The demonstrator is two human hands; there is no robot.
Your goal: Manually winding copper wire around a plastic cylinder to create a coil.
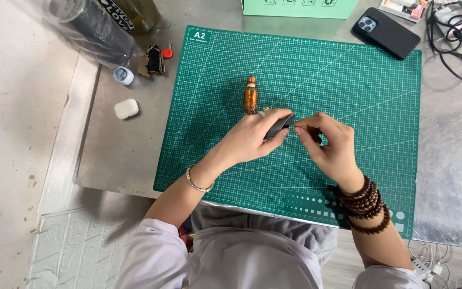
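The left hand (252, 136) is closed around a small dark grey piece (279, 127), held between thumb and fingers. The right hand (327, 144) pinches its fingertips at that piece's end; what they grip is too small to tell. Both hover over the green cutting mat (348, 85) on the tabletop (118, 144). Just beyond the left knuckles a copper-wound motor armature (250, 96) lies on the mat. A slip of the pinch could drop the piece, and a stray knuckle could set the round armature rolling. A phone (386, 32) and tangled cables (455, 32) lie well apart.
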